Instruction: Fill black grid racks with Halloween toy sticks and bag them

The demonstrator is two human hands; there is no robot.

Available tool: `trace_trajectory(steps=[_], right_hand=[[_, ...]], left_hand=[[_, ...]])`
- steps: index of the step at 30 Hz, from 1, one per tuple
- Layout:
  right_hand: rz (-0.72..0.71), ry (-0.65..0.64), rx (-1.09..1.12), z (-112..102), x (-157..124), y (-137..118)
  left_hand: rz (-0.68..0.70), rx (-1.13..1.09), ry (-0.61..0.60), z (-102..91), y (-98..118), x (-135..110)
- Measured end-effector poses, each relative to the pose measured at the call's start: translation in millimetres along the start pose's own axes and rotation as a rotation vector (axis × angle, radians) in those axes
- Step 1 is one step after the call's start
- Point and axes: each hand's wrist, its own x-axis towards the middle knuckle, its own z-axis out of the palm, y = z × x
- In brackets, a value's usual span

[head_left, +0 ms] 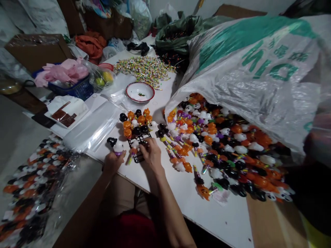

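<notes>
My left hand (113,162) is closed round a white ghost-headed toy (118,148) with a purple collar, just off the table's front edge. A black witch-hat-shaped head (112,141) shows beside it. My right hand (153,153) reaches over a black plastic grid rack (139,157), thumb and fingers bent together at its upper part; what they grip is hidden. By those fingertips lies a toy with a white head (134,144), an orange part and a striped candy-coloured tube. Orange pumpkin, black and white heads (127,124) stand grouped in the rack's far part.
A big white sack (248,72) spills many Halloween-headed toys (212,137) at right. Behind stand a red-rimmed bowl (140,92) and a heap of small coloured pieces (144,69). Clear plastic bags (89,125) lie at left; packed toys (31,186) sit lower left.
</notes>
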Motion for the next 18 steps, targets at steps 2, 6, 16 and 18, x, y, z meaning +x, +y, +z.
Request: trace_trajectory(steps=[2,6,16,18], right_hand=[[-0.117,-0.179,-0.091,6.8,5.9,-15.8],[-0.272,-0.364,-0.302,9.5,-6.9,-26.4],[-0.005,-0.163,-0.399,-25.8,-66.2,1.9],[0.167,-0.142,-0.414,-24.4,-72.7,1.4]], left_hand=[[-0.03,0.005,-0.067,-4.3,3.6,-1.4],[-0.089,0.006,-0.108,-5.1,6.8,-2.0],[-0.13,-0.101,-0.073,-13.4,9.3,0.3],[-0.093,-0.14,-0.041,-10.4,12.2,-10.1]])
